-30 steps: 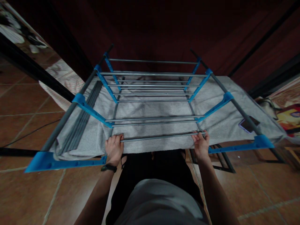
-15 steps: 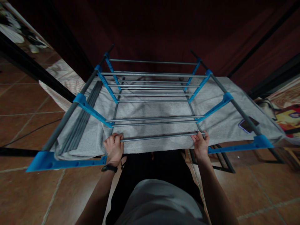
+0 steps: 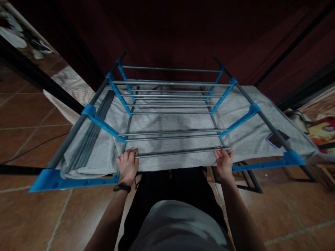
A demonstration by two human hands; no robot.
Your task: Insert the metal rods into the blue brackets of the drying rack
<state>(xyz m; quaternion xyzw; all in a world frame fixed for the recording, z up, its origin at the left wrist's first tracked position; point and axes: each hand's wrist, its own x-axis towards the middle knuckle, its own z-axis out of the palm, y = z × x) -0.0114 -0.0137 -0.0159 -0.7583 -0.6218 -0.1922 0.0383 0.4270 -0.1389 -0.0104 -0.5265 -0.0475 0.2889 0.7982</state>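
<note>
A thin grey metal rod point(image 3: 175, 153) runs crosswise in front of me. My left hand point(image 3: 128, 165) is closed around its left end, which the fingers hide. At the other end, my right hand point(image 3: 224, 162) pinches the rod between thumb and fingers. Beyond it stands a rack frame point(image 3: 170, 83) of grey tubes joined by blue plastic brackets, with several rods across it. The nearest left bracket point(image 3: 75, 182) and nearest right bracket point(image 3: 261, 164) lie on either side of my hands, with no rod between them.
A grey cloth point(image 3: 172, 122) covers the surface under the rack. Several loose rods point(image 3: 91, 134) lie bundled on it at left. A phone point(image 3: 277, 138) rests at right, partly behind a tube. A dark red curtain point(image 3: 167, 35) hangs behind; a colourful package point(image 3: 323, 130) sits far right.
The fingers of my right hand have shifted slightly on the rod end. The rod, my left hand and the rack stay almost where they were.
</note>
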